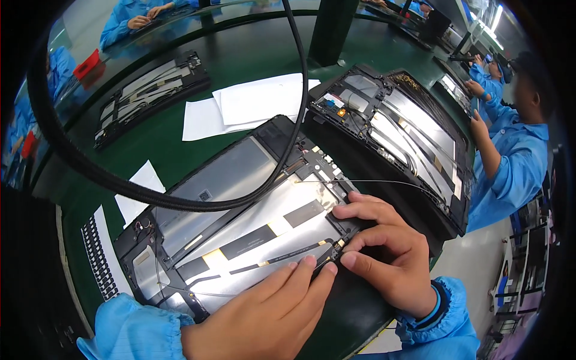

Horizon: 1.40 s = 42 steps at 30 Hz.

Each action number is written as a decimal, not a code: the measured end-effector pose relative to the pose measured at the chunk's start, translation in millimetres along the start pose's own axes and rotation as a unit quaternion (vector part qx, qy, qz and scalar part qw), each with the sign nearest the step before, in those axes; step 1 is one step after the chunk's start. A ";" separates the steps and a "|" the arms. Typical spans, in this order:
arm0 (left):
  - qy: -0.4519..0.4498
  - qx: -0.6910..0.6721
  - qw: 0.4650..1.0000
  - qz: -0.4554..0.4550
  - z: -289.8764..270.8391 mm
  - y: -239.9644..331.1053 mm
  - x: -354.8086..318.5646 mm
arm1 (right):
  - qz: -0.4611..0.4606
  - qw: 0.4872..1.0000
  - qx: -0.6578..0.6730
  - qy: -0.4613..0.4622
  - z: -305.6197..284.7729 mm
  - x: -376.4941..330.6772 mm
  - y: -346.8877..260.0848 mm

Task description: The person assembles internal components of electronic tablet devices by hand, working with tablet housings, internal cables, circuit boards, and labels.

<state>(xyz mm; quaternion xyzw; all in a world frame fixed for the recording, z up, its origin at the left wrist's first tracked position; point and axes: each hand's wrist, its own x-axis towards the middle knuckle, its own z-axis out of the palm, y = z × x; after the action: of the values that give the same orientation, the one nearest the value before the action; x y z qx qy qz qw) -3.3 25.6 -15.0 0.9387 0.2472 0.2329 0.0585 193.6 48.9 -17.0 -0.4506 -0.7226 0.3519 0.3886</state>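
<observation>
An opened tablet-like device point(258, 207) lies at a slant on the green bench, its silver plates, flat cables and circuit board exposed. My left hand point(264, 312) rests with fingers stretched out, their tips on the near edge beside a black flat cable point(288, 255). At the right corner of the board, my right hand point(390, 246) is curled, thumb and index fingertips close together near small connectors. Whatever lies between them is too small to make out. A thin wire point(372, 181) runs from the board toward the right.
Another opened device point(402, 132) sits on a black holder at right, and a third point(150, 93) lies far left. White sheets point(252, 105) and a strip of black pieces point(99, 252) are on the bench. A thick black cable point(162, 198) loops overhead. A person point(510, 150) works at right.
</observation>
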 end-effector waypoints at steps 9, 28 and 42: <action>-0.029 0.009 0.999 -0.022 2.1 -0.9 3.8 | 0.005 0.998 0.026 0.055 -1.8 -1.8 6.2; -0.053 0.030 0.998 -0.017 -1.3 -2.5 7.4 | -0.025 0.996 -0.090 -0.011 -10.3 5.8 2.4; -0.072 0.102 0.992 -0.019 -0.5 0.5 12.6 | -0.079 0.987 -0.138 0.010 -7.3 9.5 3.7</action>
<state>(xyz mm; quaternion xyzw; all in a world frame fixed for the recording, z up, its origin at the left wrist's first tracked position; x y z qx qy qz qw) 6.3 31.4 -9.3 0.9492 0.2830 0.1366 -0.0158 198.7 60.2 -14.6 -0.4451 -0.7937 0.2124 0.3562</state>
